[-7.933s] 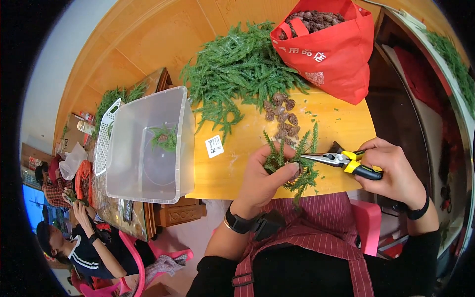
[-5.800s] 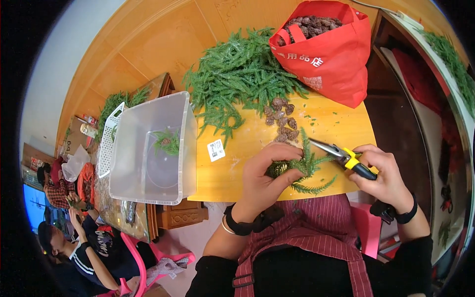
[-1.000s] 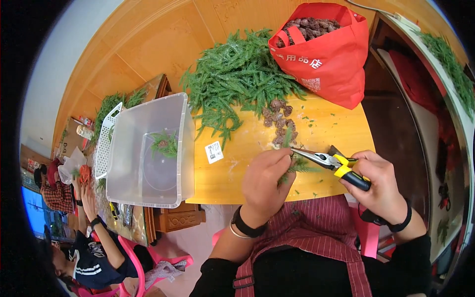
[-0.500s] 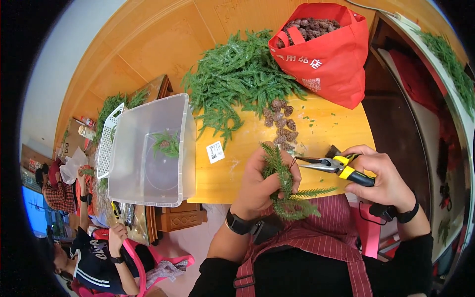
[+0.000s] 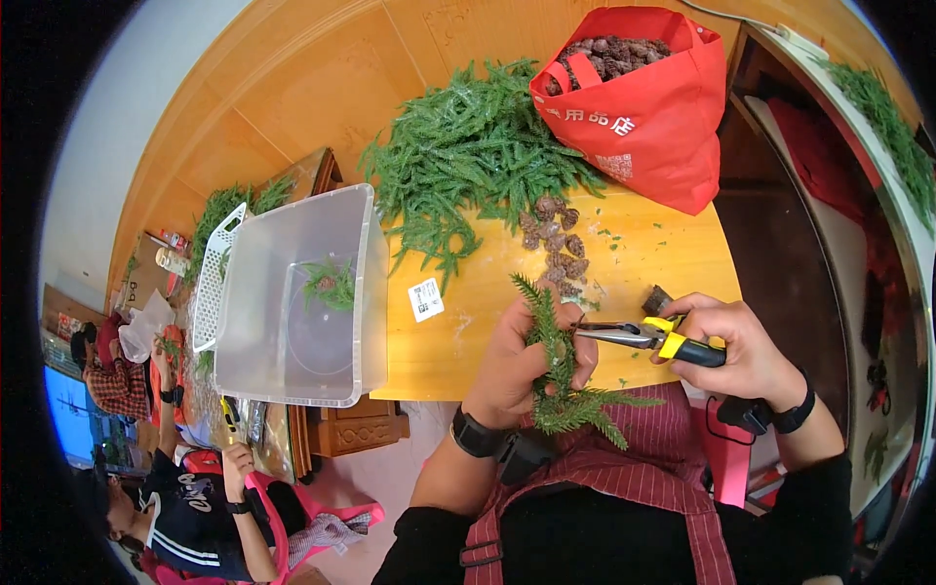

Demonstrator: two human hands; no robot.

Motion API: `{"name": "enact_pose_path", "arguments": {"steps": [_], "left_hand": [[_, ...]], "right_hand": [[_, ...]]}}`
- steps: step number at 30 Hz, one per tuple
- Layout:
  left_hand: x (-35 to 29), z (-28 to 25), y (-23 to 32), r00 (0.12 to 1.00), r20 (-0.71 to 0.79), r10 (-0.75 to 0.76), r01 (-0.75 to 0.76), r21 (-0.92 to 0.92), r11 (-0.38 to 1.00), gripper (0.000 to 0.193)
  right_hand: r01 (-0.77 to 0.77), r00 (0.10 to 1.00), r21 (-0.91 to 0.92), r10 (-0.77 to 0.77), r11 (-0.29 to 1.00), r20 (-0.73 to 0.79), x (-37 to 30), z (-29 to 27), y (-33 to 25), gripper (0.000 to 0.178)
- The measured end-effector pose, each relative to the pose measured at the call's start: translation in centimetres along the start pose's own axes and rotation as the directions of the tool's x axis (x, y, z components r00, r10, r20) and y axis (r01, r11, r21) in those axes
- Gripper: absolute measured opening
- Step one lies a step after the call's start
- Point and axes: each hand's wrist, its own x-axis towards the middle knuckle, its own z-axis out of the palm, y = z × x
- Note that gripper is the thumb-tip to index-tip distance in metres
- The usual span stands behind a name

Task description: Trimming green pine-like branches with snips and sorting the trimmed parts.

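Across the yellow wooden tabletop (image 5: 682,258), a heap of green needled sprigs (image 5: 468,146) fills the far side; small brown pine cones (image 5: 554,244) cluster just beyond the left hand (image 5: 507,366), near a square white label (image 5: 425,299). That hand, fingers curled, pinches a bushy green sprig (image 5: 558,366) above the near edge, its tips splayed. Fingers wrapped, the right hand (image 5: 731,341) grips yellow-and-black pliers (image 5: 639,334), whose silver nose meets the left fingertips. A clear plastic bin (image 5: 370,336) contains a cone-bearing sprig (image 5: 330,285); a red fabric bag (image 5: 648,127) is heaped with brown cones (image 5: 619,57).
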Motion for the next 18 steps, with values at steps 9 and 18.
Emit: {"name": "enact_pose_path", "arguments": {"steps": [9, 18], "left_hand": [[0.1, 0.4, 0.5, 0.996, -0.041, 0.077, -0.069, 0.172, 0.983, 0.024], [-0.1, -0.6, 0.1, 0.807, 0.206, 0.554, -0.421, 0.858, 0.294, 0.029]], "right_hand": [[-0.008, 0.986, -0.112, -0.01, 0.994, -0.166, -0.2, 0.5, -1.2, 0.019], [-0.073, 0.967, -0.242, 0.009, 0.968, -0.255, -0.6, 1.2, -2.4, 0.022]]}}
